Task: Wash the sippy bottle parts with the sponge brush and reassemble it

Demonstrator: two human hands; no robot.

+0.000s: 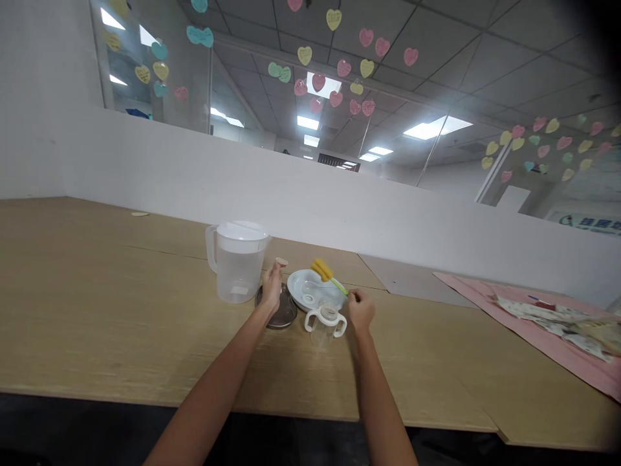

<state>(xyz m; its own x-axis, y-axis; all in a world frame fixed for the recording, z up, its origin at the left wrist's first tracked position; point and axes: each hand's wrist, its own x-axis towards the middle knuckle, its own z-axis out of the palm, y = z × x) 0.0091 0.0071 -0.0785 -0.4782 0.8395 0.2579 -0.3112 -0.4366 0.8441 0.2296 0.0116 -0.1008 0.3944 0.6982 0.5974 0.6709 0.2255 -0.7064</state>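
Observation:
My right hand (360, 312) is closed around the green handle of a bottle brush (322, 269), whose yellow sponge head tilts up to the left above a white bowl (294, 279). My left hand (272, 289) is raised over a dark round tray (284, 318); its fingers pinch a small, pale, round piece (281, 262), whose kind I cannot make out. Clear parts lie inside the bowl. In front of it stands a clear baby bottle (322, 331) with two white side handles, uncapped, near my right hand. A translucent lidded pitcher (237, 272) stands left of my left hand.
The wooden table (145, 323) ends at a front edge near my forearms. A white wall (310, 200) with glass above closes off the back. Pink cloth (504, 317) with printed fabric on it lies at the right. A small pale flat piece (140, 213) rests at the back left.

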